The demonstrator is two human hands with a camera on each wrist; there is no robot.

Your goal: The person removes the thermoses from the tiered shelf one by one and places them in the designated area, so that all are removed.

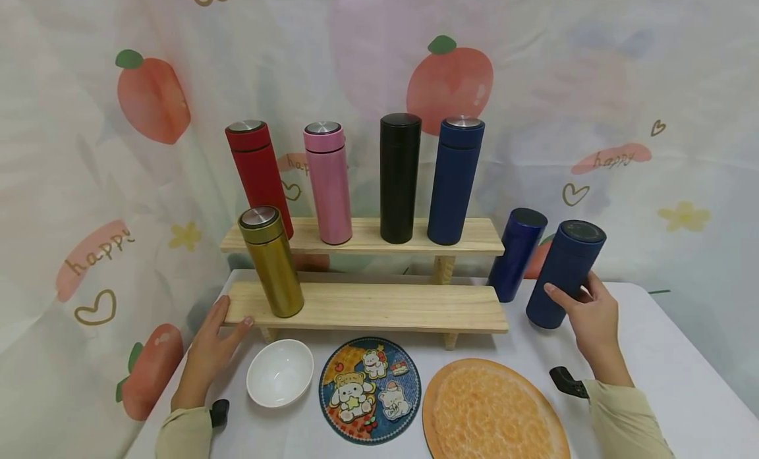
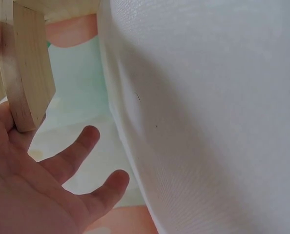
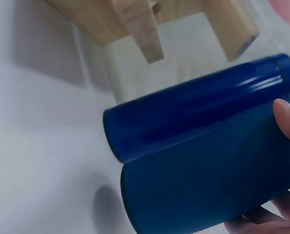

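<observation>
R hand [image 1: 593, 317] wraps a navy flask [image 1: 565, 273] – upright on table [image 1: 670, 373], right of shelf [image 1: 379, 305], near a 2nd blue flask [image 1: 516, 253]. L hand [image 1: 210, 344] – fingers relaxed, touching shelf's left end by gold flask [image 1: 271, 261].

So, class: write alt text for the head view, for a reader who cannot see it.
A person's right hand grips a dark blue flask on a white table, while the left hand touches the lower shelf of a wooden rack. A gold flask stands on it; red, pink, black and blue ones stand above.
</observation>
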